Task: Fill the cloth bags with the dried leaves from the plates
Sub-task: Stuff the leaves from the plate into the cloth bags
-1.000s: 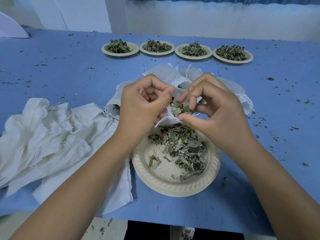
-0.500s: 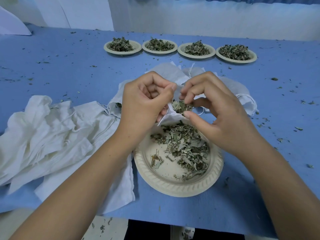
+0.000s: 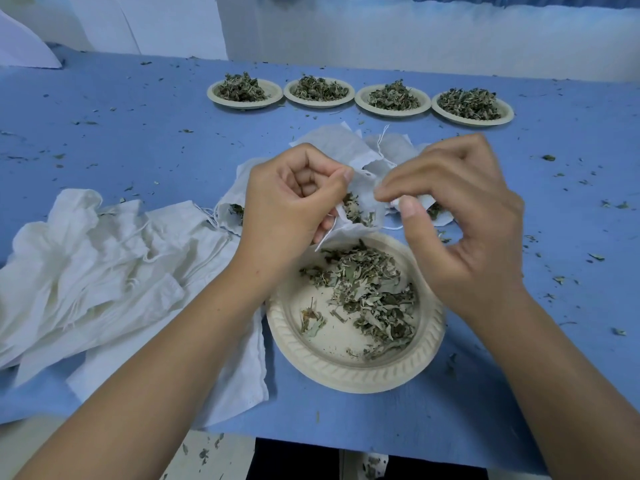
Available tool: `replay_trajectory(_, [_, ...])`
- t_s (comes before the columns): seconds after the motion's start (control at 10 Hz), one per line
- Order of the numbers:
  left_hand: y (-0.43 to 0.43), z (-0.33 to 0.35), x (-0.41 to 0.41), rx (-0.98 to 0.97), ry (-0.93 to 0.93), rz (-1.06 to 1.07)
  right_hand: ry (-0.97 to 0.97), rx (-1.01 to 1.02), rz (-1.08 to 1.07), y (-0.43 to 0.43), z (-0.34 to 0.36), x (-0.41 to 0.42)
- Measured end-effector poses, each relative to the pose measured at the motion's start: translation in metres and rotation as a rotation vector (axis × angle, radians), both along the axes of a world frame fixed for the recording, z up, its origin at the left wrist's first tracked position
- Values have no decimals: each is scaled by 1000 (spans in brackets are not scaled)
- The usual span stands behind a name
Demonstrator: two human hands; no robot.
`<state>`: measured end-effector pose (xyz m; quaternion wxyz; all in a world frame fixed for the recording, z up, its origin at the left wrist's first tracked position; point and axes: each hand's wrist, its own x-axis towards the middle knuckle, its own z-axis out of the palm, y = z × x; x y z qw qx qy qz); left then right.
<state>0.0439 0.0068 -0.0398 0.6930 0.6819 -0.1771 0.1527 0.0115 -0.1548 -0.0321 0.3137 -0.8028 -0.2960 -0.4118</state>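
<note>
Left hand [image 3: 294, 202] pinching the cloth bag [image 3: 363, 199] mouth, my right hand [image 3: 464, 216] nipping its other edge; bag's just above the near plate [image 3: 346, 374] far rim, dried leaves [image 3: 353, 211] showing inside.

I work at what looks like a plain workroom bench for packing herbs by hand. The long table [image 3: 138, 140] is covered in blue cloth and runs out of sight past 9 and 3 o'clock. At 12 o'clock four plates [image 3: 244, 106] stand in a row, each heaped with dried leaves [image 3: 393, 95], with a bare white wall [image 3: 415, 36] and the hem of a blue curtain [image 3: 485, 0] behind them. At 9 o'clock lies a heap of white cloth bags [image 3: 104, 271]. Leaf crumbs [image 3: 549, 157] litter the cloth all round, and more lie on the pale floor [image 3: 228, 459] at 6 o'clock.
</note>
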Motion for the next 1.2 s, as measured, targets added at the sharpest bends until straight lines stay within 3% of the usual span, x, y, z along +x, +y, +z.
replay_trajectory(0.2, [0, 1, -5, -29, -81, -85, 214, -330, -10, 8, -7, -2])
replay_trajectory(0.3, [-1, 0, -4, -21, -54, -57, 273, -306, -9, 6, -5, -1])
replay_trajectory(0.4, [-2, 1, -3, -29, -26, -15, 147, -127, -19, -2, 2, -2])
replay_trajectory(0.6, [-3, -1, -5, 21, -61, -67, 387, -467, 53, 11, -8, -3])
replay_trajectory(0.8, [0, 0, 2, -77, -6, 107, 248, 45, 172, -5, 2, -2])
replay_trajectory(1.0, [-3, 1, 3, -90, -7, 120, 630, -575, 467, 18, -12, -6])
replay_trajectory(1.2, [-2, 2, 2, -90, -1, 123, 762, -506, 551, 23, -18, -8])
